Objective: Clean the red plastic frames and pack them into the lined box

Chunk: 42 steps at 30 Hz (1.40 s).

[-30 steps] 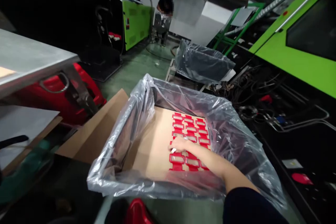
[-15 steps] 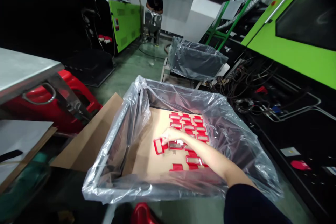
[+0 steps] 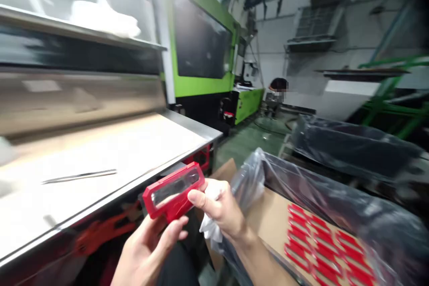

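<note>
A red plastic frame [image 3: 179,203] with a clear window is held up tilted in front of the bench edge. My right hand [image 3: 219,208] pinches its right end between thumb and fingers. A crumpled white cloth [image 3: 212,229] is also tucked in that hand. From below, my left hand [image 3: 147,246] grips the frame's lower edge, its fingers curled and partly hidden. Lower right, more red frames [image 3: 323,246] lie in rows on cardboard [image 3: 268,214] inside a bin [image 3: 278,167] lined with clear plastic.
A brightly lit workbench [image 3: 197,132] fills the left, with thin metal tweezers [image 3: 80,176] on it. Behind stand green machines [image 3: 201,89] and a second plastic-lined bin [image 3: 348,143]. A person [image 3: 279,86] bends down in the far background.
The view has swung left from the bin to the bench. My right hand has left the cardboard in the bin and now holds a red frame up; my left hand has come into view.
</note>
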Available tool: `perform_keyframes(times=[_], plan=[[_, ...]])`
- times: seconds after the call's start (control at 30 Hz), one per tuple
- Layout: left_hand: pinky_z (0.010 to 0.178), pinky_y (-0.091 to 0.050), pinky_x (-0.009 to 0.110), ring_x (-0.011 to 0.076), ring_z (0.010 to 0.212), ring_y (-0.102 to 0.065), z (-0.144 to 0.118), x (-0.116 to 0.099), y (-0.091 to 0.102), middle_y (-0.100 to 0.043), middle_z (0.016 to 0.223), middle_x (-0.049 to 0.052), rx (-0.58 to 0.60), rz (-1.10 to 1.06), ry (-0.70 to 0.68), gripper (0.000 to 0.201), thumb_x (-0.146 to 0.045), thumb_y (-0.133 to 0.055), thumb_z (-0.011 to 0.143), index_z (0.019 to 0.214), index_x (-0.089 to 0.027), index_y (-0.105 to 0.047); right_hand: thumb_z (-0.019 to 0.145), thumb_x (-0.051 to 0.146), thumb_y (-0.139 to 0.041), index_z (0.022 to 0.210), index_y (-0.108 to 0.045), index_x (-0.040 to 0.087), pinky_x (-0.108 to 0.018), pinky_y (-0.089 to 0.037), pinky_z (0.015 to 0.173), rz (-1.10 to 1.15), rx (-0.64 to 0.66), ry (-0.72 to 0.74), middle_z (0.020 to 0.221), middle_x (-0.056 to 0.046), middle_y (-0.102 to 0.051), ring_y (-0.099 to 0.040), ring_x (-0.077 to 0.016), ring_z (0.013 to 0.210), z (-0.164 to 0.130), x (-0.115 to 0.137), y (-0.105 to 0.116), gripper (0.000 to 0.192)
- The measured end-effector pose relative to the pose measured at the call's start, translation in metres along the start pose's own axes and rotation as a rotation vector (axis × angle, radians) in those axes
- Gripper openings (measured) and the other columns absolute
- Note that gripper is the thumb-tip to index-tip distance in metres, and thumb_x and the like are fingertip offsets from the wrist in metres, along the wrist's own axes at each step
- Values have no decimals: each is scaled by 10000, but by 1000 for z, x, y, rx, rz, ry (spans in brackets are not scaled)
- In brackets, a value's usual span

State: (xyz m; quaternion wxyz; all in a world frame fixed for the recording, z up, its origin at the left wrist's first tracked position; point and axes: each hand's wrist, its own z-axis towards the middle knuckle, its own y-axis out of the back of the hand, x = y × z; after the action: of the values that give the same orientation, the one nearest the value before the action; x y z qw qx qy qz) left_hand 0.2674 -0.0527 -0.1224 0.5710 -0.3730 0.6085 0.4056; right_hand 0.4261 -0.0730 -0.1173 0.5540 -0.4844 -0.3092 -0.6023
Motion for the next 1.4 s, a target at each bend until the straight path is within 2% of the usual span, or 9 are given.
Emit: perform_keyframes(times=[0.1, 0.2, 0.27, 0.4, 0.57, 0.67, 0.77, 1.1, 1.4], plan=[[748, -550, 313, 218, 733, -663, -14, -43, 34, -734, 876, 27, -184, 5, -134, 509, -564, -642, 699, 1070, -215, -640, 743, 383, -695, 654, -634, 150, -244, -441, 562, 28, 153, 46, 636, -21, -609, -548, -121, 584, 12, 25, -60, 257], [722, -558, 308, 226, 794, -669, -28, -67, 75, -730, 887, 5, -228, -56, -134, 492, -564, -659, 688, 1082, -272, -625, 681, 370, -749, 611, -620, 154, -216, -411, 495, 24, 192, 104, 553, 14, -580, -500, -91, 501, 26, 54, -105, 261], [665, -556, 259, 203, 805, -663, -36, -84, 99, -724, 913, -16, -292, -107, -179, 457, -556, -679, 673, 1051, -302, -634, 676, 373, -753, 623, -626, 155, -211, -403, 486, 47, 234, 173, 526, 32, -555, -478, -80, 481, 35, 75, -129, 257], [601, -492, 145, 97, 613, -596, -46, -131, 134, -677, 703, -61, -413, -107, -472, 303, -501, -727, 653, 834, -263, -681, 699, 377, -738, 716, -665, 166, -197, -321, 428, 11, 247, 399, 482, 73, -445, -382, -55, 438, 53, 116, -161, 223], [580, -481, 162, 100, 617, -600, -49, -187, 158, -697, 707, -44, -404, 10, -675, 270, -468, -714, 687, 853, -257, -685, 771, 361, -688, 826, -658, 193, -199, -279, 410, -77, 71, 775, 481, 91, -378, -338, -51, 427, 68, 160, -172, 179], [601, -504, 205, 132, 626, -635, -51, -207, 162, -718, 699, -14, -375, 60, -726, 263, -494, -697, 689, 779, -246, -694, 799, 317, -666, 858, -655, 201, -214, -326, 444, -159, -52, 993, 499, 87, -407, -385, -59, 435, 71, 185, -173, 131], [647, -513, 238, 164, 649, -657, -55, -218, 161, -725, 673, 21, -407, 122, -753, 325, -550, -695, 646, 716, -232, -707, 808, 299, -658, 900, -662, 208, -227, -337, 454, -194, -88, 1104, 535, 78, -437, -399, -65, 448, 72, 204, -175, 130], [685, -518, 306, 187, 652, -667, -64, -224, 162, -736, 671, -2, -506, 122, -769, 393, -534, -748, 560, 829, -249, -716, 802, 275, -662, 902, -668, 214, -230, -325, 455, -264, -79, 1221, 545, 78, -459, -378, -64, 452, 74, 221, -181, 117], [688, -516, 290, 181, 662, -671, -72, -228, 165, -746, 679, -12, -550, 212, -817, 321, -491, -735, 624, 840, -255, -712, 802, 275, -635, 750, -644, 209, -225, -336, 476, -371, 59, 1192, 593, 55, -557, -406, -71, 471, 73, 239, -180, 85]])
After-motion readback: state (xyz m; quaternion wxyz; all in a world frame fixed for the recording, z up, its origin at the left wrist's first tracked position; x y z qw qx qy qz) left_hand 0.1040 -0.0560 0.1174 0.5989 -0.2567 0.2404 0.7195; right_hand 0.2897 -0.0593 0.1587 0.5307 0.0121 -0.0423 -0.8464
